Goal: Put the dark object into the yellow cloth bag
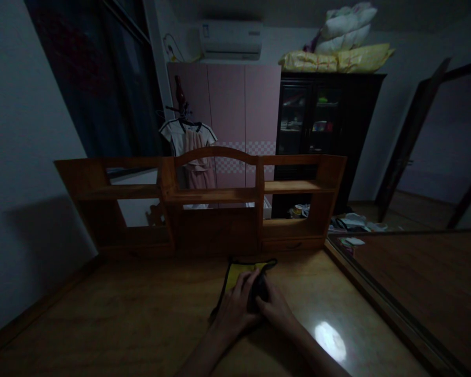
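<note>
A yellow cloth (232, 277) with a black edge lies on the wooden board, partly folded, its dark side turned up between my hands. My left hand (235, 306) rests on the cloth from the left, fingers bent over it and against the fold. My right hand (278, 309) grips the dark folded part from the right, with the thumb on the near side. Both hands sit close together and hide much of the cloth. Dim light leaves the fingertips hard to make out.
A wooden headboard with shelves (212, 196) stands behind the wooden board (149, 309). A raised wooden rail (372, 293) runs along the right side, and a wall (31, 225) is at left. Farther back are a pink wardrobe (226, 104) and a dark cabinet (351, 120).
</note>
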### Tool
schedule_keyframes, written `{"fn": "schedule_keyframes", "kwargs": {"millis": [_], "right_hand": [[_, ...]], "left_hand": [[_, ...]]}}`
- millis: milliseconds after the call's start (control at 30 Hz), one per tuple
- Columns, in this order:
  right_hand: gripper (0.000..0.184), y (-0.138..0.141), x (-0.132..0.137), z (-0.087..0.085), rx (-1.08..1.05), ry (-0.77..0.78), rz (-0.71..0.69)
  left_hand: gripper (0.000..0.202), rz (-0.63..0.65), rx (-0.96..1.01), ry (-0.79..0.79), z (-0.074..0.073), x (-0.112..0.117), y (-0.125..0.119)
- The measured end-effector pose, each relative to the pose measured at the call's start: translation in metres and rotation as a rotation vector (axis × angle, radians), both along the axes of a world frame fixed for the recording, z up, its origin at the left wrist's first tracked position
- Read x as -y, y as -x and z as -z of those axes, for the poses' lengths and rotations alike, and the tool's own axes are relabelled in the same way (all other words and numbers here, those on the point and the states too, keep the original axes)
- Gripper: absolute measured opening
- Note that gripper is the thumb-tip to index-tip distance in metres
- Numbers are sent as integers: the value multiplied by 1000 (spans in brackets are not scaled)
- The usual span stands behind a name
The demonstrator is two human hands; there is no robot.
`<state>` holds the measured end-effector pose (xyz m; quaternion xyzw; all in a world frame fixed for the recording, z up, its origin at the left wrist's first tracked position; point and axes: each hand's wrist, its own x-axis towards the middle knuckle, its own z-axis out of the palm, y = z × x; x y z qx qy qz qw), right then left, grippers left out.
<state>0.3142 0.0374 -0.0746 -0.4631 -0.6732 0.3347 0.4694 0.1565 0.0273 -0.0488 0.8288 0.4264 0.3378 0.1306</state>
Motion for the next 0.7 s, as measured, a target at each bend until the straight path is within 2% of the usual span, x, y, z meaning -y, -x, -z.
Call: {"fn": "schedule_keyframes", "kwargs": {"millis": [100,333,700], "right_hand": [[57,0,0,3,0,-24,18],[43,-2,-3,15,60,-71,107],[40,-3,-2,10,87,-69,177]], "left_hand": [[94,14,3,6,-1,1,-1],[97,5,-23,28,-2,3,-3],[90,-2,-28,-6,0,2,-5]]}}
